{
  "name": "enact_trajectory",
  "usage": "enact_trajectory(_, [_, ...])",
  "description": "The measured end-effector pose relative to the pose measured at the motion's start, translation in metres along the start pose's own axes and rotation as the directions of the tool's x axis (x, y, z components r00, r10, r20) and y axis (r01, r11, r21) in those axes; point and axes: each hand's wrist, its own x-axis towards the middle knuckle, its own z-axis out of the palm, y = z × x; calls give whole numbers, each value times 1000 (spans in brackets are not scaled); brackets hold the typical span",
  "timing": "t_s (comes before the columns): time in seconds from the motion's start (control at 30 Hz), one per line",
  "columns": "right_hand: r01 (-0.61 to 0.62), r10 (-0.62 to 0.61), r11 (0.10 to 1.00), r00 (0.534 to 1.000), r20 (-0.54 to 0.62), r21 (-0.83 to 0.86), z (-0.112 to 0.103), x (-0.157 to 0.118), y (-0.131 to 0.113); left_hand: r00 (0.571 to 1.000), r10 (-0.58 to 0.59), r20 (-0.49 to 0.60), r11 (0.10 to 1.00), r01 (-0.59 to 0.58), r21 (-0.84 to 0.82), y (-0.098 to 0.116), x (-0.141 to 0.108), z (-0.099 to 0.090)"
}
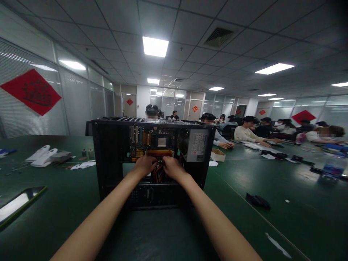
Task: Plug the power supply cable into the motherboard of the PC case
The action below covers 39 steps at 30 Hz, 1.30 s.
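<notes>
I have both hands inside an open black computer case [108, 159] that stands upright on the green surface [152, 232] straight ahead. Its open side faces me, showing a dark board [138, 136] with a silver square chip above the hands, orange-gold strips [160, 153] just beyond the fingers, and a silver power box [197, 145] up and right. My left hand [145, 166] and right hand [172, 167] are curled narrow, slightly apart, with red and dark wires [158, 173] between them; I cannot tell whether either grips anything. The case's side walls stand left and right of the hands, leaving some room sideways; the lower rail runs just below them. Well left lies a phone [21, 201]; right, a small tan box [217, 155].
</notes>
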Motion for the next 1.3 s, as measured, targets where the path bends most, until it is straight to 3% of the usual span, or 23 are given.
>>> enact_trajectory(0.43, [-102,103,994,994,38,-33,3,4,3,999,4,40,997,-7,72,7,-5,-5])
enact_trajectory(1.03, [-85,87,996,994,66,-38,-9,5,0,998,14,56,991,-22,129,11,-6,-14])
enact_trajectory(1.17, [-47,47,999,999,-2,-6,-22,-14,2,1000,3,-15,999,-2,38,24,-31,-17])
enact_trajectory(1.3, [57,-63,996,995,-84,-73,-23,-63,15,984,-78,-157,976,43,-216,37,-63,-8])
